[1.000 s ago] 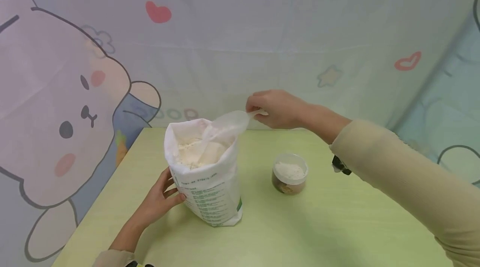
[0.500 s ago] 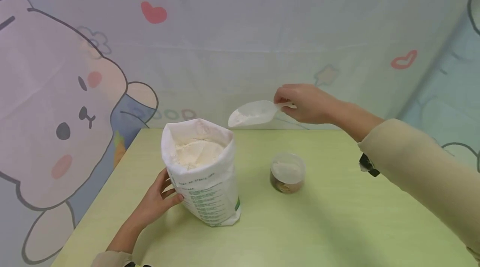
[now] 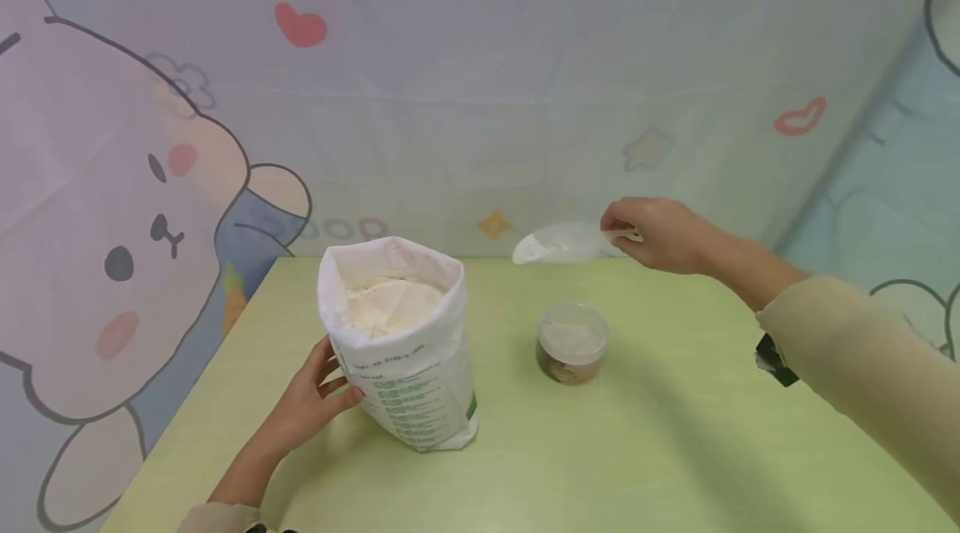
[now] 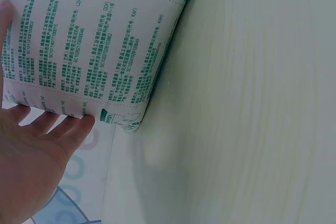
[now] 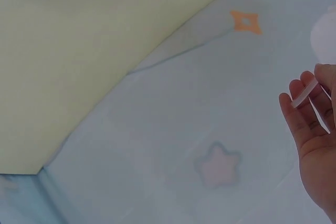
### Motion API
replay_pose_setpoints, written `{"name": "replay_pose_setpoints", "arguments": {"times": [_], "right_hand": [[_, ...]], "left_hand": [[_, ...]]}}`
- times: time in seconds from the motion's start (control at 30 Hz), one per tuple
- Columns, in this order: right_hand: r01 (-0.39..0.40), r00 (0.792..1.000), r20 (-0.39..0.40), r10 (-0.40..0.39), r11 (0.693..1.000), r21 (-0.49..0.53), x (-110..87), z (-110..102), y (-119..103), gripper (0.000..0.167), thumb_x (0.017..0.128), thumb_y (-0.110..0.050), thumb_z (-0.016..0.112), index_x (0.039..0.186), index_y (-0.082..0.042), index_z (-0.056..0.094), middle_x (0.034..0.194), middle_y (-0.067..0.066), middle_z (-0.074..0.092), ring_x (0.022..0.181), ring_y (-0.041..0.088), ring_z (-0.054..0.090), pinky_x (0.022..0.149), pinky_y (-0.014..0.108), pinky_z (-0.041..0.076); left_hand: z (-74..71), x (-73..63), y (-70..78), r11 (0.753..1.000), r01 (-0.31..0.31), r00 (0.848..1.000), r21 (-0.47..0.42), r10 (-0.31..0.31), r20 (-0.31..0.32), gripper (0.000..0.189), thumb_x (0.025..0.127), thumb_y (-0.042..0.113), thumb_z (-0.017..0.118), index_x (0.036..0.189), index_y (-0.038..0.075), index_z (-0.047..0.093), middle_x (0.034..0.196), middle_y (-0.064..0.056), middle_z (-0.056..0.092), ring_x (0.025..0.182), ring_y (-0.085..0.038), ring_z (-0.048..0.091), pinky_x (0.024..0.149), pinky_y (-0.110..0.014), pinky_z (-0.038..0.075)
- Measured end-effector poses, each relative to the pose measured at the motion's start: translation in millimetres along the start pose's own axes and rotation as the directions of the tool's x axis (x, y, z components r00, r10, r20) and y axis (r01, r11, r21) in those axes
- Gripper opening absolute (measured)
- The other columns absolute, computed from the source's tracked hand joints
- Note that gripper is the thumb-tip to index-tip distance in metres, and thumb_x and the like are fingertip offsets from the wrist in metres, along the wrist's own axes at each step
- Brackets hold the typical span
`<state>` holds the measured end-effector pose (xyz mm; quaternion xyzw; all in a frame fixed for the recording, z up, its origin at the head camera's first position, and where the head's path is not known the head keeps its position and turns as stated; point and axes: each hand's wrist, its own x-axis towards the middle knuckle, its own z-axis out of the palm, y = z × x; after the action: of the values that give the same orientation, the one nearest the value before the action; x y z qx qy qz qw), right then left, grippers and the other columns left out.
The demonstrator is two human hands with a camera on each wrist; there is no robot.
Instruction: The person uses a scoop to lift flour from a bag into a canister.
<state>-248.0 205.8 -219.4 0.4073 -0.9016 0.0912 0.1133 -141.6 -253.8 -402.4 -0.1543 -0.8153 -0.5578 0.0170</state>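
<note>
A tall white bag with green print stands with its top open, full of pale flour-like powder. My left hand holds its left side low down, thumb on the front and fingers along the side; the left wrist view shows these fingers at the bag's edge. My right hand pinches the thin handle of a translucent plastic scoop, with white powder toward its front end. The scoop is raised above and behind a small clear round tub, which holds white powder.
The pale green table ends at a back edge against a hanging cloth printed with a cartoon animal, hearts and stars. Another cloth hangs on the right. The tub stands a short way right of the bag.
The right hand has drawn the scoop out of the bag's mouth and carried it rightward, then slightly lower, behind the tub. The left hand stays on the bag.
</note>
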Motion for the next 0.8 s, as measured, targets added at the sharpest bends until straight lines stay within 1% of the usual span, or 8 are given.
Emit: {"name": "replay_pose_setpoints", "arguments": {"times": [0.1, 0.3, 0.4, 0.53, 0.6, 0.67, 0.8], "right_hand": [[-0.013, 1.0, -0.007, 0.013, 1.0, 0.004, -8.6, 9, 6, 0.013, 0.086, -0.004, 0.061, 0.099, -0.005, 0.061, 0.095, 0.005, 0.064, 0.087, 0.021, 0.062, 0.075, 0.037, 0.053], [-0.031, 1.0, 0.003, 0.031, 1.0, -0.005, -22.8, 26, 17, 0.014, 0.084, -0.003, 0.062, 0.098, -0.006, 0.062, 0.093, 0.004, 0.064, 0.086, 0.02, 0.063, 0.074, 0.037, 0.054], [-0.029, 1.0, 0.003, 0.029, 1.0, -0.009, -27.4, 31, 21, 0.014, 0.083, -0.003, 0.063, 0.097, -0.006, 0.063, 0.092, 0.004, 0.064, 0.086, 0.02, 0.063, 0.074, 0.037, 0.054], [-0.038, 0.999, 0.025, 0.038, 0.999, -0.017, -31.4, 32, 22, 0.015, 0.082, -0.002, 0.064, 0.097, -0.006, 0.063, 0.092, 0.003, 0.063, 0.084, 0.02, 0.063, 0.073, 0.038, 0.053], [-0.036, 0.999, 0.034, 0.036, 0.999, -0.022, -33.0, 32, 22, 0.016, 0.082, -0.001, 0.065, 0.097, -0.007, 0.064, 0.092, 0.002, 0.062, 0.083, 0.02, 0.062, 0.072, 0.038, 0.053], [-0.027, 0.999, 0.04, 0.028, 0.999, -0.03, -34.2, 32, 23, 0.016, 0.081, -0.001, 0.065, 0.096, -0.007, 0.064, 0.091, 0.002, 0.062, 0.081, 0.02, 0.061, 0.07, 0.037, 0.053], [-0.024, 0.998, 0.055, 0.027, 0.998, -0.059, -34.8, 33, 24, 0.016, 0.08, 0.001, 0.066, 0.094, -0.007, 0.063, 0.089, 0.002, 0.061, 0.08, 0.019, 0.061, 0.069, 0.038, 0.053]], "left_hand": [[-0.4, -0.2, -0.2, 1.0, 0.0, 1.0, -0.001, 0.0, 0.003, 0.086, 0.084, 0.012, 0.067, 0.148, 0.014, 0.01, 0.148, -0.015, 0.021, 0.131, -0.038, 0.027, 0.094, -0.012, 0.04], [-0.5, -0.7, 0.5, 1.0, 0.006, 1.0, -0.007, -0.005, 0.009, 0.085, 0.084, 0.012, 0.067, 0.148, 0.013, 0.01, 0.148, -0.014, 0.02, 0.132, -0.038, 0.025, 0.093, -0.011, 0.039], [-0.7, -0.5, 1.1, 1.0, 0.01, 1.0, -0.006, -0.01, 0.009, 0.085, 0.084, 0.012, 0.067, 0.148, 0.013, 0.01, 0.148, -0.014, 0.019, 0.132, -0.038, 0.025, 0.093, -0.011, 0.039], [-0.7, -0.3, 1.7, 1.0, 0.009, 1.0, -0.006, -0.009, 0.01, 0.085, 0.085, 0.013, 0.067, 0.148, 0.014, 0.01, 0.148, -0.014, 0.02, 0.132, -0.038, 0.026, 0.094, -0.012, 0.04], [-0.7, -0.3, 1.6, 1.0, 0.009, 1.0, -0.002, -0.009, 0.01, 0.085, 0.085, 0.013, 0.067, 0.148, 0.015, 0.01, 0.148, -0.013, 0.02, 0.132, -0.037, 0.027, 0.096, -0.017, 0.042], [-0.7, -0.4, 1.2, 1.0, 0.011, 1.0, 0.002, -0.011, 0.008, 0.085, 0.084, 0.013, 0.067, 0.148, 0.015, 0.01, 0.148, -0.013, 0.021, 0.132, -0.037, 0.027, 0.099, -0.027, 0.043], [-0.9, -1.0, 1.0, 1.0, 0.02, 1.0, 0.007, -0.02, 0.005, 0.086, 0.084, 0.014, 0.067, 0.148, 0.014, 0.009, 0.148, -0.013, 0.021, 0.132, -0.038, 0.027, 0.101, -0.047, 0.038]]}}
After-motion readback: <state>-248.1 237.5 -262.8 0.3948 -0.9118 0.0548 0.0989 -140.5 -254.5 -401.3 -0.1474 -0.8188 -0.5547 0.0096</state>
